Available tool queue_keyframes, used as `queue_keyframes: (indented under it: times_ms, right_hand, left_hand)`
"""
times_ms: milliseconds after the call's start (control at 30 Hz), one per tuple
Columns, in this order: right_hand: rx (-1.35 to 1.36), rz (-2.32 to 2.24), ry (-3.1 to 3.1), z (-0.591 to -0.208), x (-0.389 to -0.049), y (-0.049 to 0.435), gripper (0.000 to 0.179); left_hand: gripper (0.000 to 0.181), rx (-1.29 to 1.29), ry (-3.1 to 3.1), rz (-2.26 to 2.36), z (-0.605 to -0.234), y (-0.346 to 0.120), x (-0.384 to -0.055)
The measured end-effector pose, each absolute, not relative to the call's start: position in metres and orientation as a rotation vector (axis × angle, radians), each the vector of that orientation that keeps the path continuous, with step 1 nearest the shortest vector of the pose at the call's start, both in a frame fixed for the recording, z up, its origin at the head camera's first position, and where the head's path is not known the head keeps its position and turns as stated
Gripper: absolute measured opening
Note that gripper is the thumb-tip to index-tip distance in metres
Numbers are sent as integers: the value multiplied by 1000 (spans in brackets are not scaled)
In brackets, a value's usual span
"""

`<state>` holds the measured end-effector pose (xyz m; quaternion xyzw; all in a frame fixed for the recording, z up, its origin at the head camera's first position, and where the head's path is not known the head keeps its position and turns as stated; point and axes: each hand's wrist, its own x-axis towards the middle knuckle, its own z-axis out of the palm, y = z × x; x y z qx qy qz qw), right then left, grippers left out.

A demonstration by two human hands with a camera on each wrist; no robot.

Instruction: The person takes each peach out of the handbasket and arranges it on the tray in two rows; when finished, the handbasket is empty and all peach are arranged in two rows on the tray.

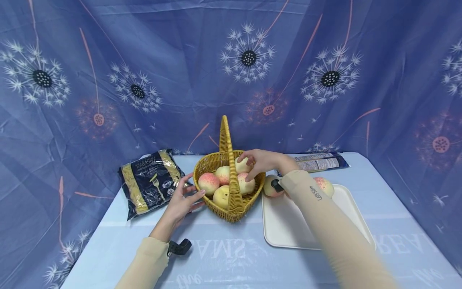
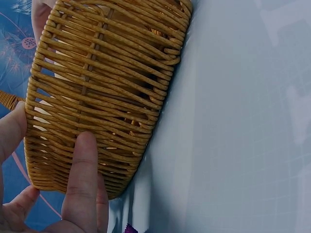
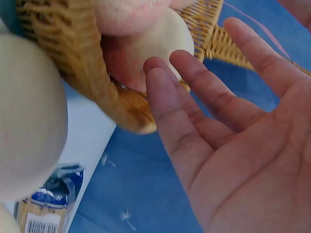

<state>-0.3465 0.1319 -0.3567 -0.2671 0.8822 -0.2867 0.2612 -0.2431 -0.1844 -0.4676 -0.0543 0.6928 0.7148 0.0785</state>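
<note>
A wicker basket with a tall handle holds several peaches, some blushed pink and some pale yellow. At its left side, my left hand touches the basket with spread fingers. The left wrist view shows those fingers nearly straight against the woven wall, with the thumb at the rim. Over the basket's right side hovers my right hand, its fingers loosely bent above the peaches. In the right wrist view, this hand has nothing in its palm, and its fingertips are near a peach.
Right of the basket, a white tray bears a pale peach and a pinkish peach, partly behind the right arm. A dark pasta bag lies at left. Behind the tray lies a long blue packet; a patterned curtain hangs behind.
</note>
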Motion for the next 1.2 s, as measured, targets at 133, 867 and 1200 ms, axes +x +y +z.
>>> queue_keyframes:
  times_ms: [133, 867, 1200]
  right_hand:
    - [-685, -728, 2366, -360, -345, 123, 69]
    - [-623, -608, 2391, -377, -331, 107, 60]
    - [-655, -522, 2440, -382, -333, 105, 62]
  left_hand:
    - [82, -154, 2074, 2140, -467, -184, -243]
    - [82, -145, 2081, 2143, -467, -184, -241]
    - [83, -151, 2084, 2136, -467, -184, -242]
